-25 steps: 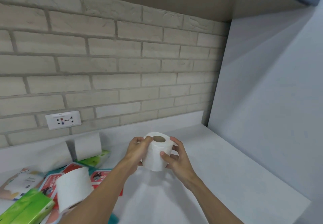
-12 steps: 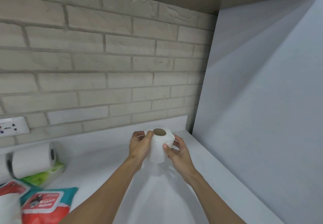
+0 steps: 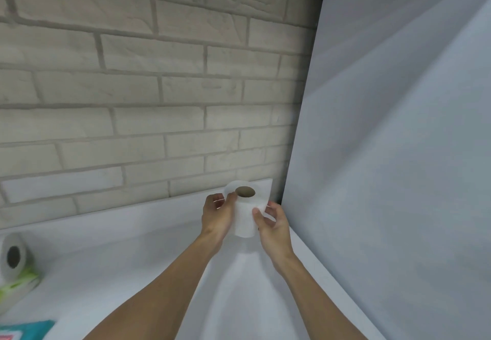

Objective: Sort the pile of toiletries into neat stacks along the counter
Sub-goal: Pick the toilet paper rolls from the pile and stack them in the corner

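Since a second ago both hands have carried the toilet roll [image 3: 245,216] rightward, into the back corner of the counter [image 3: 132,260]. Left hand [image 3: 215,218] and right hand [image 3: 272,224] clasp it from either side, fingers curled round the paper, core hole up (whether its base touches down yet, I cannot tell). Just beyond stands the grey side panel [image 3: 385,180]. Squeezing could dent the soft paper, and a tilted release might topple it. Another roll [image 3: 12,256] and a green tissue pack [image 3: 18,284] lie well apart at left.
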Demonstrator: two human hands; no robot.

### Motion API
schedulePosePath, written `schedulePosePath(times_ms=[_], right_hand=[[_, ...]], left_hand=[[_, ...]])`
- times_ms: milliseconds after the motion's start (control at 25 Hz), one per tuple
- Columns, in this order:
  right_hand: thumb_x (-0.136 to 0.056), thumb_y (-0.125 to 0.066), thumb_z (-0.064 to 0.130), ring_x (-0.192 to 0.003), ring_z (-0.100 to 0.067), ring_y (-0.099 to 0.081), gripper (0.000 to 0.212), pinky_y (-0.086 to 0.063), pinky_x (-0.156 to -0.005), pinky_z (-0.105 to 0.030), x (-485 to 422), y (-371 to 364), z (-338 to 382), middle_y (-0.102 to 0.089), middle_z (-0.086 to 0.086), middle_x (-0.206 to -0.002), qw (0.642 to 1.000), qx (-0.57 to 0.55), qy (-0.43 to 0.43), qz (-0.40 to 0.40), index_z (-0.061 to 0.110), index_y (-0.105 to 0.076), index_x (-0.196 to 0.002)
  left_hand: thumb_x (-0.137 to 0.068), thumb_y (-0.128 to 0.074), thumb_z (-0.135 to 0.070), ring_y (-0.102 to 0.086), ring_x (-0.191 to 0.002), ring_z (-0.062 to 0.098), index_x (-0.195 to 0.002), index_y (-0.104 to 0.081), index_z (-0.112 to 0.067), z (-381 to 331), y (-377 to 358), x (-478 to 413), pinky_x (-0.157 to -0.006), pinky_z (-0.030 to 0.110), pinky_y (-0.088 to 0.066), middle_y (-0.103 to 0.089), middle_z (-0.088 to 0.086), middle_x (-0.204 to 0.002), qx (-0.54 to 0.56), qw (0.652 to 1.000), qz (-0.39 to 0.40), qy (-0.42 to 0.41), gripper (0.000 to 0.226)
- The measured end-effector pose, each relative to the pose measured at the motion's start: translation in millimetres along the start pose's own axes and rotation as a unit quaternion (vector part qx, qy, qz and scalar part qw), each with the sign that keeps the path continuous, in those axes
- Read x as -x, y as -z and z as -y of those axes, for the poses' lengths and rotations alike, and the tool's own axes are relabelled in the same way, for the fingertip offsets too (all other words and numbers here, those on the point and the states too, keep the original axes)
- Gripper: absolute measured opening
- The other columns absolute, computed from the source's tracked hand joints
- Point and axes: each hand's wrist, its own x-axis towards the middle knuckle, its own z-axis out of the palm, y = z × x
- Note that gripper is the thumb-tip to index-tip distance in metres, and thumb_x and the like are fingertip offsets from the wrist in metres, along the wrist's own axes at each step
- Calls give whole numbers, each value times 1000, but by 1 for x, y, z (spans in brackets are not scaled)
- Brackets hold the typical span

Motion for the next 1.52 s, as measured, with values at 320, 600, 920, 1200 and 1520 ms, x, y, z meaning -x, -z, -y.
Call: schedulePosePath(times_ms=[320, 600, 920, 1200, 1520], right_hand=[[-100, -49, 32, -107, -5, -58, 35, -46, -83, -18, -61, 18, -24, -57, 7, -125, 999, -18, -27, -16, 25, -46, -134], [-104, -35, 31, -113, -12, -56, 31, -43, -91, -23, -103, 17, -43, -59, 6, -122, 998, -31, -47, -31, 24, -49, -131], [-104, -34, 32, -98, -7, -58, 27, -45, -73, -18, -149, 23, -72, -59, 5, -110, 995, -37, -68, -62, 19, -48, -123], [-103, -38, 31, -102, -8, -59, 19, -45, -82, -23, -173, 22, -94, -60, 11, -111, 996, -8, -71, -57, 27, -48, -118], [-92, -42, 51, -107, -14, -64, 39, -53, -95, -44, -186, 15, -112, -68, 8, -113, 997, 7, -63, -47, 29, -58, -119]], left_hand=[[-90, -55, -45, -62, -100, 18, -114, -51, -20, 23, -47, -47, -91, 41, -53, -62, 0, -112, -38, 999, 31, -5, 35], [-97, -45, -30, -59, -99, 15, -115, -49, -21, 43, -67, -79, -94, 47, -51, -60, -1, -112, -42, 998, 50, 17, 20], [-91, -55, -11, -56, -95, 5, -123, -42, -23, 72, -89, -107, -84, 36, -55, -53, -3, -120, -105, 991, 81, -3, 36], [-90, -59, -9, -59, -108, 17, -115, -43, -27, 89, -89, -123, -91, 31, -50, -51, -8, -120, -127, 988, 81, -32, 35], [-90, -61, -12, -56, -110, 15, -117, -42, -29, 96, -91, -132, -98, 32, -48, -51, -10, -121, -129, 987, 86, -34, 38]])
